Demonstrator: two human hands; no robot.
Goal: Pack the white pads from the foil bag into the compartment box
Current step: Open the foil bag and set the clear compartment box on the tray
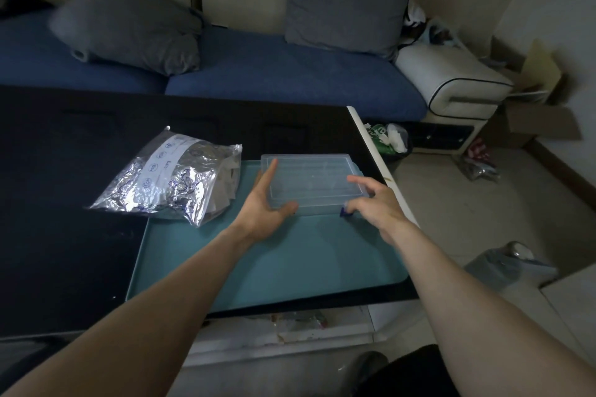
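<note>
Clear compartment box [311, 182], lid closed, on the teal tray [290, 255] at frame centre.
Left hand [263, 206] open against its left edge — right hand [375, 203] loosely curled at the blue latch [344, 212]; crinkled foil bag [171, 179] lies left.

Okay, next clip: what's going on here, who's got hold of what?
A person is working at a clear compartment box that lies on a teal mat, its lid down. The left hand lies flat along the box's left end; the right hand curls at its near right corner by a blue latch. The foil bag lies untouched to the left, so no pads are packed yet.
</note>
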